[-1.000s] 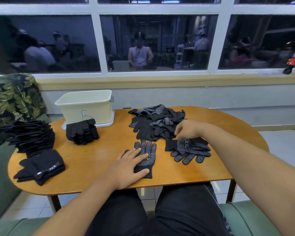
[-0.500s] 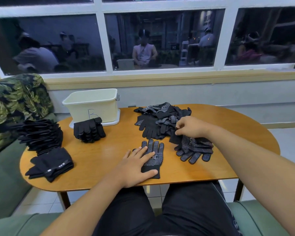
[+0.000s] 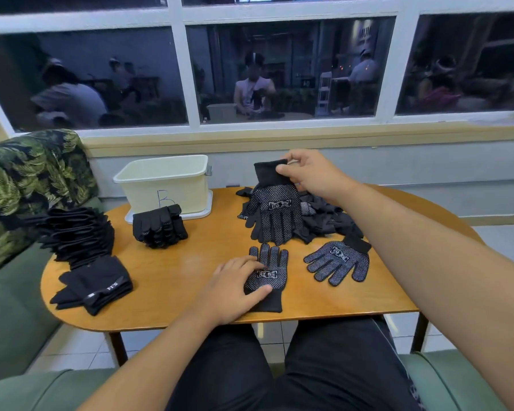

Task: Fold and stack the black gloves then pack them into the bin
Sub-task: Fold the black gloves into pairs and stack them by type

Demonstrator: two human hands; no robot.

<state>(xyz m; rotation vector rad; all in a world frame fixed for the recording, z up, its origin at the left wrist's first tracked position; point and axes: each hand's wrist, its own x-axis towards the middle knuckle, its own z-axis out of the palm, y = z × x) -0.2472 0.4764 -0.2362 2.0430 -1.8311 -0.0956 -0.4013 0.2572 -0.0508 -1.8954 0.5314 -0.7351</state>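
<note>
My right hand (image 3: 310, 173) pinches the cuff of a dotted black glove (image 3: 275, 213) and holds it up, fingers hanging down over the loose pile of gloves (image 3: 328, 218) at the table's back. My left hand (image 3: 235, 287) rests flat on another dotted glove (image 3: 269, 277) lying palm up near the front edge. A third dotted glove (image 3: 339, 262) lies flat to its right. A stack of folded gloves (image 3: 159, 226) stands in front of the cream bin (image 3: 163, 185).
The bin sits on a white lid at the wooden table's (image 3: 175, 277) back left. More folded black gloves (image 3: 94, 287) lie at the left edge, beside a tall black stack (image 3: 74, 235) on the green sofa. A window wall runs behind.
My right hand has lifted one glove by its cuff out of the pile, up and toward the back. The left hand stays pressed on its glove.
</note>
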